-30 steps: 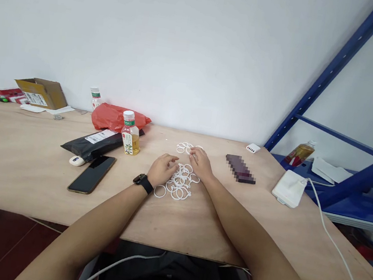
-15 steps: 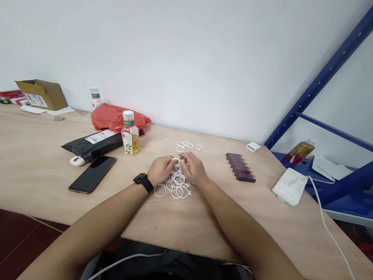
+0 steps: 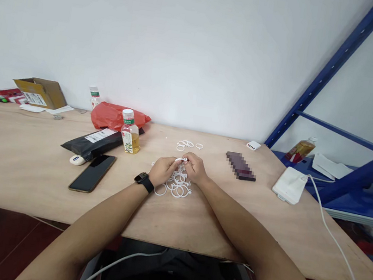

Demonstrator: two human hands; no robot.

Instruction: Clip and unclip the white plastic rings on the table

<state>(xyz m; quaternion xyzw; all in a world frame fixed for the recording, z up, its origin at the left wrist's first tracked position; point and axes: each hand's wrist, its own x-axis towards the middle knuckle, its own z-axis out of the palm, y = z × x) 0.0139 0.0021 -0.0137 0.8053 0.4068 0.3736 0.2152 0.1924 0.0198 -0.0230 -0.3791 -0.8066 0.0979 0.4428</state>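
Between my two hands is a white plastic ring [image 3: 180, 159] with a small tab. My left hand [image 3: 161, 171] is closed, pinching the ring's left side. On its right side, my right hand [image 3: 196, 168] pinches near the tab, its fingertips close to the left ones. Below and partly behind my hands lies a loose pile of similar white rings [image 3: 178, 188], some overlapping. Farther back, a smaller group of white rings [image 3: 185, 145] rests on the wooden table [image 3: 180, 228].
Left of my hands stand a drink bottle [image 3: 130, 132], a red plastic bag [image 3: 114, 116], a black parcel [image 3: 93, 142] and a phone [image 3: 92, 173]. To the right are a dark pixelated object [image 3: 240, 166] and a white power bank [image 3: 290, 185] with a cable. Blue shelving [image 3: 329, 53] rises beyond.
My right hand's fingers have closed in on the ring, which now shows more clearly between both hands. The rings at the back have stayed where they were.
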